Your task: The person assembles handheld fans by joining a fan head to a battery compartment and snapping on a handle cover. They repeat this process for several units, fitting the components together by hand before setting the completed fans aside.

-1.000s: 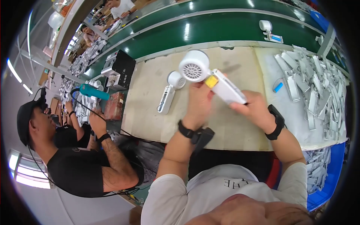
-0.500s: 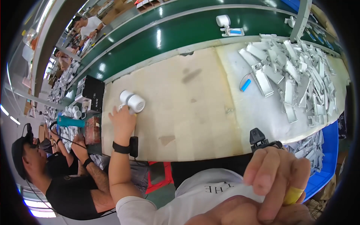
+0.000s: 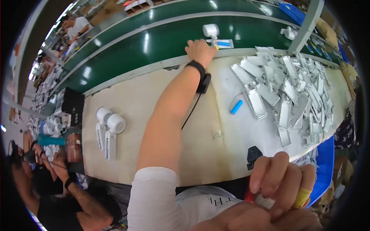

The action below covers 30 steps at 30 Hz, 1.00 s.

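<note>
My left hand (image 3: 201, 52) reaches far forward to the green conveyor, its fingers slightly bent and apart. Its yellow-banded finger is at the handle of a white round-headed device (image 3: 211, 30) with a blue cell inside. Whether the finger touches it I cannot tell. My right hand (image 3: 283, 181) is close to the camera at lower right, fingers curled, with yellow tape on one; anything inside the curl is hidden. Two more white round-headed devices (image 3: 115, 123) lie side by side on the left of the table, handles toward me.
Silvery-white handle shells (image 3: 285, 84) are heaped at the right, beside a loose blue cell (image 3: 236, 107). A black clip-like piece (image 3: 253, 156) is near the front edge. A blue bin (image 3: 327, 165) stands lower right. A co-worker's arm (image 3: 83, 200) and a red block (image 3: 74, 147) are at left.
My left hand has left the devices at the left and moved forward and right to the one on the conveyor. The view has shifted; my right hand stays curled.
</note>
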### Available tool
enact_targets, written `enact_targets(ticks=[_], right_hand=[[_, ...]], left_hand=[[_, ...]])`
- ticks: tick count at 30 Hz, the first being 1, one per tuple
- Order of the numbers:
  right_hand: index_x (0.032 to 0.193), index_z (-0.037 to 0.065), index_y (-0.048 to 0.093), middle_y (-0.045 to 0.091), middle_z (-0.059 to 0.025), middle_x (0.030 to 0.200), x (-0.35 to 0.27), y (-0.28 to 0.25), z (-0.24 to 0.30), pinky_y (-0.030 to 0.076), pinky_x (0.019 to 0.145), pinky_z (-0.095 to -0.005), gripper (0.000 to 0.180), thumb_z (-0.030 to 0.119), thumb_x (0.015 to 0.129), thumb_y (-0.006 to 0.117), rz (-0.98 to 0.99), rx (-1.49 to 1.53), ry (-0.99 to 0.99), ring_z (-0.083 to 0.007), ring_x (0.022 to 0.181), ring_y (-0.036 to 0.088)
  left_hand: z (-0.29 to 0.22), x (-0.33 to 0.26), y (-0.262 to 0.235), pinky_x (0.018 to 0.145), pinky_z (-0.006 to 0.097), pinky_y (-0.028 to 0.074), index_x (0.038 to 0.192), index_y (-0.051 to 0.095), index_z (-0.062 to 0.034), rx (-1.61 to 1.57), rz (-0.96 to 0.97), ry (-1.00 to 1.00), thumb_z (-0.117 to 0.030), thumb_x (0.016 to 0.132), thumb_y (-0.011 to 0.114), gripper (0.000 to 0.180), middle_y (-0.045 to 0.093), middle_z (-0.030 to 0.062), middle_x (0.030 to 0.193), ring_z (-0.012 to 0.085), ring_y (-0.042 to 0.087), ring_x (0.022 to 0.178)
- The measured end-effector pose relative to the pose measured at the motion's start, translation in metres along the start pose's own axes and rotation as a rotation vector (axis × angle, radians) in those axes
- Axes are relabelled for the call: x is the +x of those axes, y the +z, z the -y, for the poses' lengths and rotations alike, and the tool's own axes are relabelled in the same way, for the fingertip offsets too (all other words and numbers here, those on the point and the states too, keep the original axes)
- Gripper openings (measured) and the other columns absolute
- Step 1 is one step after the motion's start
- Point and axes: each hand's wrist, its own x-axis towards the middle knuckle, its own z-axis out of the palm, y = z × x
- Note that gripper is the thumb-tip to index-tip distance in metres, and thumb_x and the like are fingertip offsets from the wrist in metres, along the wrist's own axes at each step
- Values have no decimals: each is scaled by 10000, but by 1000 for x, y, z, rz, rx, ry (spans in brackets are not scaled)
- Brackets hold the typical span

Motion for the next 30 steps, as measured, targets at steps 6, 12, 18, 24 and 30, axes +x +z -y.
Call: enact_targets(ticks=[6,12,18,24,30], right_hand=[[793,113,404,529,32,605,14,-4,-7,415,587,-351,351,427,842,553,-262,-90,-27,-214,744,482],[832,120,419,553,42,645,6,0,2,426,600,-360,367,449,827,581,-273,-22,-59,-221,745,487],[842,124,441,565,28,653,3,-33,-7,421,602,-356,321,403,831,599,107,125,-215,-212,741,483],[1284,26,363,454,-151,1259,48,-90,-41,344,966,-306,725,181,684,740,348,-757,72,-201,1078,487],[1418,51,165,311,-153,1379,47,-95,-95,291,1024,-348,1030,151,603,787,602,-367,977,-237,1233,365]], left_hand=[[-22,45,23,920,430,357,1045,628,-62,-104,240,-243,-415,679,650,509,564,134,1153,330,427,1137],[15,53,33,693,390,512,957,606,-5,-695,191,-12,-193,636,710,386,633,147,915,288,629,792],[33,-31,-66,632,298,524,1005,485,-19,-1174,297,-183,-67,778,609,263,565,100,983,173,591,814],[44,-135,-156,594,239,466,1089,479,-63,-1005,669,49,-49,779,603,334,565,49,957,122,550,728],[63,-209,-186,562,205,396,1189,458,-67,-1240,742,72,-50,766,626,456,569,38,952,91,510,714]])
